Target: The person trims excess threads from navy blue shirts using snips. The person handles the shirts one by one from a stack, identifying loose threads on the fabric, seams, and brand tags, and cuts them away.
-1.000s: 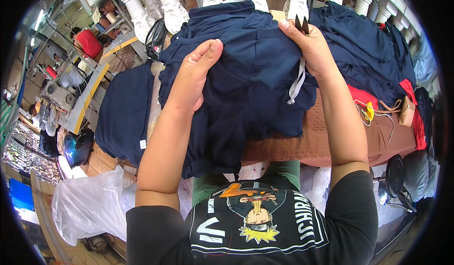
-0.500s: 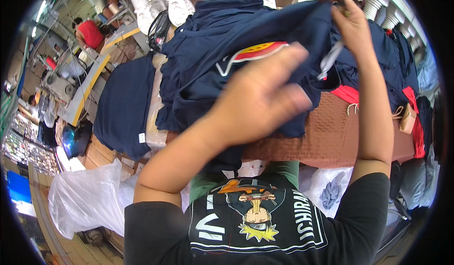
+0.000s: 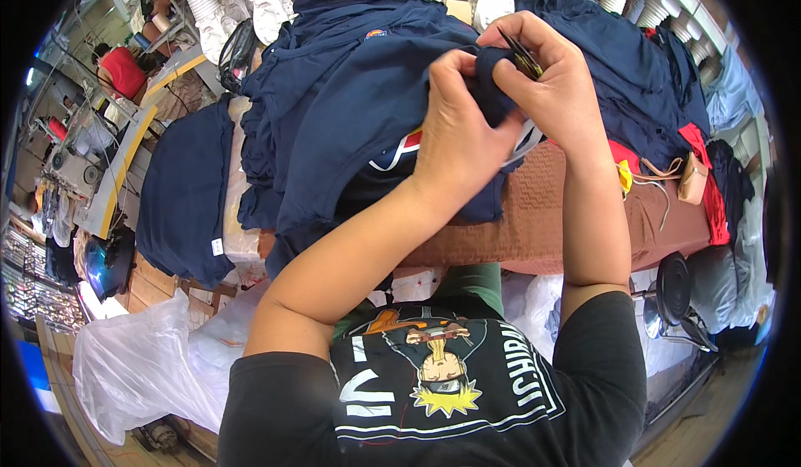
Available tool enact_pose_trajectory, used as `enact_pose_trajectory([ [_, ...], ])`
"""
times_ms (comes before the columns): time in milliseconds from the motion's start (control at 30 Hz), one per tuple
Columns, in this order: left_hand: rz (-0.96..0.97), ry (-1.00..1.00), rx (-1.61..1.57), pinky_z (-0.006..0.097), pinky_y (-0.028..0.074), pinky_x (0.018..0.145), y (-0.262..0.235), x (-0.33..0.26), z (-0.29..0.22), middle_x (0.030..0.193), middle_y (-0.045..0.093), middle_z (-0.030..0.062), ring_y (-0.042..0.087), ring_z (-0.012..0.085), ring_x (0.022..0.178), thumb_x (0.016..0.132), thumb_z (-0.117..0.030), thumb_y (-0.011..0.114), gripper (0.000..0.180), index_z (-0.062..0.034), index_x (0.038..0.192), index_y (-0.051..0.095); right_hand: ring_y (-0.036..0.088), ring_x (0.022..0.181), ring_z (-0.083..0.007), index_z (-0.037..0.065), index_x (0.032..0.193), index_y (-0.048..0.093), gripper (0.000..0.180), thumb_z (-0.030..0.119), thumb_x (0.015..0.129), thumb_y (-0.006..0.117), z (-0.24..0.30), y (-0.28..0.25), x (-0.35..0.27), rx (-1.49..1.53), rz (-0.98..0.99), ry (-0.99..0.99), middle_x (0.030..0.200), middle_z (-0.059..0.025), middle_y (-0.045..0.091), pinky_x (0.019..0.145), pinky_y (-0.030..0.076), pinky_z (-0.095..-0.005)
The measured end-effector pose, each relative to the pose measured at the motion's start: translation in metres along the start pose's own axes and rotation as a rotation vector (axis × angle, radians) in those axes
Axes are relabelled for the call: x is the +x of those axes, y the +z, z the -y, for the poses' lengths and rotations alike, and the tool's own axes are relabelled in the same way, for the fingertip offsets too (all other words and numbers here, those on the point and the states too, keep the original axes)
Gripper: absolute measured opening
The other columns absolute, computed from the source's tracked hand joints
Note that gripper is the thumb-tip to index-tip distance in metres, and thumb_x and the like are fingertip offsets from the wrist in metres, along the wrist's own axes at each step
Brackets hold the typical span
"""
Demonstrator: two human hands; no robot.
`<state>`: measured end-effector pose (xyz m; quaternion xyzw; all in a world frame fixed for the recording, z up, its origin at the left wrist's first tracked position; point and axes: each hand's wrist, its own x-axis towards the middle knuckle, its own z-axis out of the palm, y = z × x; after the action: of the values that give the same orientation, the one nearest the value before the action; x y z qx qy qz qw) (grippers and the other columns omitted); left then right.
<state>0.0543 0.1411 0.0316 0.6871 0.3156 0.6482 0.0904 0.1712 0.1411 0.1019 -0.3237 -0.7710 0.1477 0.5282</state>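
Observation:
A navy shirt (image 3: 350, 104) with a partly covered red and white print lies bunched over other navy garments in front of me. My left hand (image 3: 459, 133) is closed, pinching a gathered edge of it between thumb and fingers. Close beside it, my right hand (image 3: 555, 83) grips the same edge. Small dark, pointed thread snips (image 3: 522, 57) with a yellowish part also sit in my right hand, blades toward the far side. A pale strip (image 3: 526, 143) hangs below the hands. The exact spot where the fingers meet the cloth is partly hidden.
Folded navy cloth (image 3: 185, 183) lies at left, more navy garments (image 3: 626, 75) at right. Red cloth, cords and a beige tag (image 3: 692, 179) lie on the brown table cover (image 3: 542, 225). White corrugated hoses (image 3: 267, 4) line the back. A person in red (image 3: 125, 71) sits far left.
My left hand has moved up to the shirt's edge and closed on it. My right hand has come lower and inward, bringing the edge with it. The shirt's print is now more covered.

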Motion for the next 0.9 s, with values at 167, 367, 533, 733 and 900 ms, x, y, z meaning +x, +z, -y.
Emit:
enact_pose_trajectory([
  [167,0.218,-0.285,-0.512,0.024,0.045,0.088,-0.052,0.014,-0.006,0.109,0.061,0.007,0.056,0.0093,0.101,0.089,0.007,0.051,0.034,-0.0007,0.121,0.047,0.055,0.077,-0.0033,0.004,0.096,0.066,0.016,0.009,0.081,0.07,-0.012,-0.026,0.006,0.191,0.061,0.2,0.084,0.0024,0.063,0.071,0.043,-0.0192],
  [367,0.531,-0.504,-0.548,0.02,0.044,0.088,-0.095,0.022,-0.009,0.109,0.063,0.0031,0.056,0.0055,0.099,0.096,-0.011,0.057,0.023,0.0018,0.114,0.062,0.032,0.047,0.0026,0.008,0.086,0.065,0.013,0.02,0.088,0.07,-0.049,-0.031,-0.011,0.449,0.156,0.398,0.068,0.0095,0.052,0.041,0.021,-0.0178],
  [533,0.32,-0.417,-0.436,0.018,0.046,0.08,-0.091,0.012,-0.003,0.096,0.067,0.0011,0.058,0.0038,0.088,0.094,-0.015,0.062,0.021,0.002,0.107,0.065,0.032,0.045,0.0002,0.004,0.099,0.068,0.018,0.02,0.091,0.066,-0.038,-0.015,-0.012,0.566,0.144,0.298,0.06,0.0095,0.048,0.042,0.021,-0.0188],
  [733,0.355,-0.512,-0.468,0.018,0.047,0.074,-0.094,0.008,-0.004,0.09,0.068,0.0006,0.057,0.0036,0.081,0.09,-0.014,0.068,0.019,0.0021,0.099,0.067,0.034,0.048,0.0002,0.005,0.099,0.068,0.015,0.018,0.091,0.066,-0.031,-0.013,-0.012,0.575,0.108,0.239,0.064,0.0094,0.05,0.044,0.022,-0.0182],
  [900,0.271,-0.325,-0.717,0.02,0.048,0.075,-0.086,0.004,-0.007,0.093,0.069,0.0011,0.059,0.006,0.081,0.089,-0.013,0.069,0.018,0.0028,0.098,0.067,0.036,0.051,0.0,0.012,0.099,0.068,0.01,0.018,0.091,0.066,-0.033,0.023,-0.024,0.548,0.078,0.379,0.067,0.0102,0.052,0.046,0.025,-0.017],
])
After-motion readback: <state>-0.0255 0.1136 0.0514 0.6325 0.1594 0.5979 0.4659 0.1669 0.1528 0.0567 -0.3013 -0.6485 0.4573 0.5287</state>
